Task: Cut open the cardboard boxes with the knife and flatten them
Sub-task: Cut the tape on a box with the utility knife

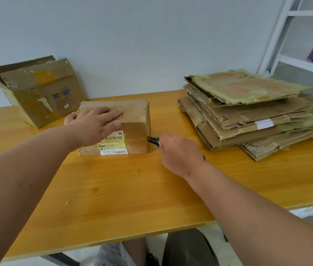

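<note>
A small taped cardboard box [132, 129] with a white and yellow shipping label stands in the middle of the wooden table [113, 189]. My left hand [94, 123] lies flat on its top with straight fingers, thumb over the near edge. My right hand [178, 152] grips a green-handled knife [153, 140], whose dark tip touches the lower right corner of the box. Most of the handle is hidden in my fist.
An opened, taped cardboard box [36, 91] leans at the back left by the wall. A stack of flattened cardboard [251, 112] lies at the right. A white metal shelf [295, 54] stands at the far right. The near half of the table is bare wood.
</note>
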